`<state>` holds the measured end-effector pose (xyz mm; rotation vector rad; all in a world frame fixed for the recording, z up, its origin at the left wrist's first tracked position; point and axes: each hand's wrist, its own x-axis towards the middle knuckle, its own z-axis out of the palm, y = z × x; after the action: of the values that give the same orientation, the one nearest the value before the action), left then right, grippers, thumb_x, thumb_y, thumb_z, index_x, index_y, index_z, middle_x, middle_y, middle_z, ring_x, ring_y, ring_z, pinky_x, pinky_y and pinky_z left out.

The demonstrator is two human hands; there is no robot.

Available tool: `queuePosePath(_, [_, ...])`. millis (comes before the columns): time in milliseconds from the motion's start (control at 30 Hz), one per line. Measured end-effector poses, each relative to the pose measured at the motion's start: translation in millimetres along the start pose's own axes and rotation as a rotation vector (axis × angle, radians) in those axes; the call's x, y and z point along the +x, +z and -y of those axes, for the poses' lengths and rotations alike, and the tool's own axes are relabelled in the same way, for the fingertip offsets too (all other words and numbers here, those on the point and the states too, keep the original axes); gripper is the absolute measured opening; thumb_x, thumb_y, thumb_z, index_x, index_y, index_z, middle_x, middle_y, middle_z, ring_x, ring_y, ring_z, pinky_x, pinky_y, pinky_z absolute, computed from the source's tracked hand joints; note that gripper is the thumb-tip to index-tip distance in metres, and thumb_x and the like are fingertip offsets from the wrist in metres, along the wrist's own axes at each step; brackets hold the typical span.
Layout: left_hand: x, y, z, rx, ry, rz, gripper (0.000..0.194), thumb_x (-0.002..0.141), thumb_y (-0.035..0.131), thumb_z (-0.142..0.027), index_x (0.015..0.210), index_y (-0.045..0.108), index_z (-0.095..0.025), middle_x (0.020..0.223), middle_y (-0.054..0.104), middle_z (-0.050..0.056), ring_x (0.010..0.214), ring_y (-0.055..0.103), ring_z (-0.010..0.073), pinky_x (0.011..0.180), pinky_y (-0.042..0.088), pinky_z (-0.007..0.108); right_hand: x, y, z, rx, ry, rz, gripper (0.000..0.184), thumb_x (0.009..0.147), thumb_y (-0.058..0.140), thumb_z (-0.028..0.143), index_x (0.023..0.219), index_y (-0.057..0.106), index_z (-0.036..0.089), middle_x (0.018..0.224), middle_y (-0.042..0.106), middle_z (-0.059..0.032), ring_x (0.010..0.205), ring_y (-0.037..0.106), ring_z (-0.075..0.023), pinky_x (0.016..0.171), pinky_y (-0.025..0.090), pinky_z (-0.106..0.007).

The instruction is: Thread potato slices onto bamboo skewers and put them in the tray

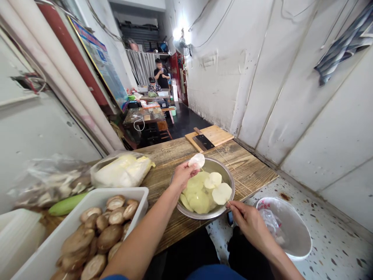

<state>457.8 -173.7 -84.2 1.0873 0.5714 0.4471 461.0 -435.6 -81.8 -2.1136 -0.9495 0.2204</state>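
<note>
My left hand [183,175] pinches a pale round potato slice [197,160] above the far side of the metal bowl [189,214]. Between the fingers of my right hand [247,219] is the near end of a thin wooden skewer [229,202]. Two potato slices, one nearer [222,193] and one farther [213,180], are threaded along it over the bowl. The skewer's tip appears to reach the slice in my left hand; whether it pierces that slice I cannot tell. More potato slices [199,202] lie in water inside the bowl.
Several loose skewers [243,189] lie right of the bowl. A cleaver [204,142] rests on a cutting board [218,135] behind. At left are a white tub [142,200] of mushrooms and bagged food [122,169]. A lined bin [300,237] stands at right; people [161,76] are farther back.
</note>
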Motion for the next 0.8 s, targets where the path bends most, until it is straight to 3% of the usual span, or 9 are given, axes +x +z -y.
queuePosePath(467, [11.1, -7.3, 8.0, -0.036, 0.08, 0.025, 0.032, 0.059, 0.077, -0.027, 0.086, 0.068, -0.011, 0.076, 0.069, 0.006, 0.056, 0.058, 0.0085, 0.062, 0.049, 0.022, 1.5, 0.7, 5.6, 0.01, -0.003, -0.002, 0.037, 0.093, 0.036, 0.034, 0.088, 0.068, 0.017, 0.069, 0.069, -0.0037, 0.06, 0.063, -0.0173, 0.055, 0.046, -0.023])
queuePosePath(633, [11.3, -11.3, 10.5, 0.221, 0.111, -0.073, 0.025, 0.063, 0.074, -0.026, 0.081, 0.067, -0.011, 0.068, 0.065, 0.002, 0.049, 0.052, 0.0065, 0.053, 0.044, 0.02, 0.2, -11.3, 5.2, 0.045, 0.051, -0.044, 0.039, 0.091, 0.037, 0.037, 0.097, 0.07, 0.016, 0.063, 0.069, -0.0042, 0.061, 0.066, -0.0197, 0.052, 0.048, -0.023])
queuePosePath(700, [10.3, -12.5, 11.5, 0.342, 0.1, 0.001, 0.024, 0.066, 0.071, -0.03, 0.082, 0.067, -0.012, 0.064, 0.062, 0.0, 0.045, 0.047, 0.0057, 0.049, 0.041, 0.02, -0.5, -19.5, 1.7, 0.033, 0.068, -0.102, 0.04, 0.089, 0.039, 0.039, 0.097, 0.07, 0.016, 0.064, 0.069, -0.0049, 0.06, 0.065, -0.0196, 0.052, 0.048, -0.024])
queuePosePath(800, [10.0, -12.6, 12.5, 0.512, 0.043, 0.22, 0.032, 0.075, 0.06, -0.043, 0.082, 0.068, -0.013, 0.056, 0.057, 0.0, 0.043, 0.045, 0.0073, 0.047, 0.039, 0.021, -2.2, -29.6, -4.4, 0.013, 0.087, -0.183, 0.04, 0.088, 0.041, 0.041, 0.095, 0.07, 0.015, 0.066, 0.069, -0.0054, 0.056, 0.062, -0.0179, 0.052, 0.048, -0.023])
